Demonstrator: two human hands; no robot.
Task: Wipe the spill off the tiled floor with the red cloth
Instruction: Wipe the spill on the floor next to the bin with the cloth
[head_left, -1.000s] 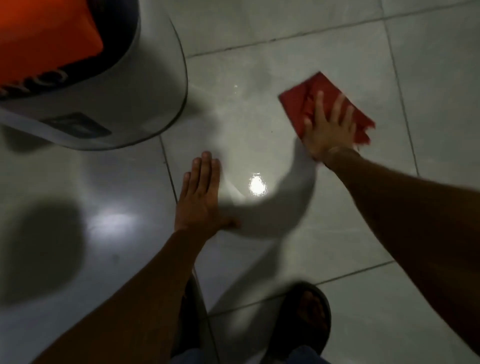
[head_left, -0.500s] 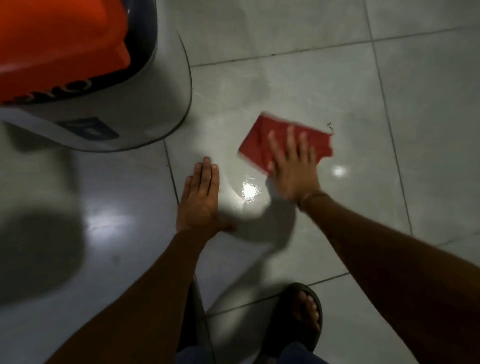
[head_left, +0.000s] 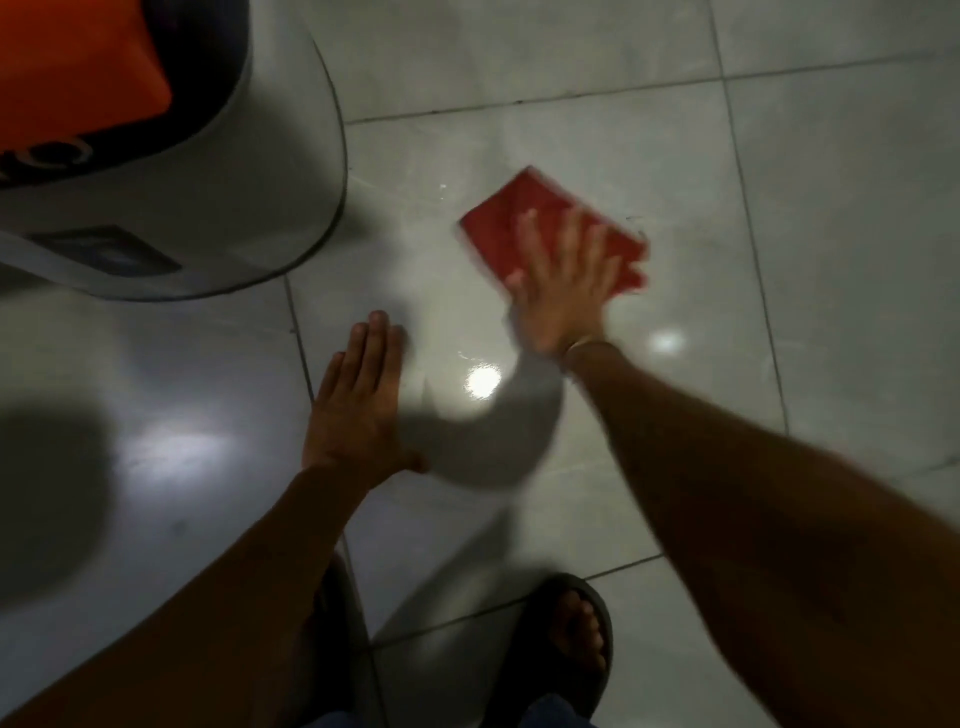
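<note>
Both hands flat, right hand (head_left: 563, 288) pressing red cloth (head_left: 530, 221), slid rightward since before, left hand (head_left: 358, 410) unmoved on floor (head_left: 831, 260)

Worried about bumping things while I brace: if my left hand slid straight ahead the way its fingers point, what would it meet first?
Likely bare tiled floor: the left hand points just right of the grey appliance, though it might graze it.

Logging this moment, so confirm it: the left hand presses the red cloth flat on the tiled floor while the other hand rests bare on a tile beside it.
One thing is wrong: the hands are swapped. The head view shows the right hand pressing the red cloth on the tiled floor, while the left hand rests bare on a tile beside it.
</note>
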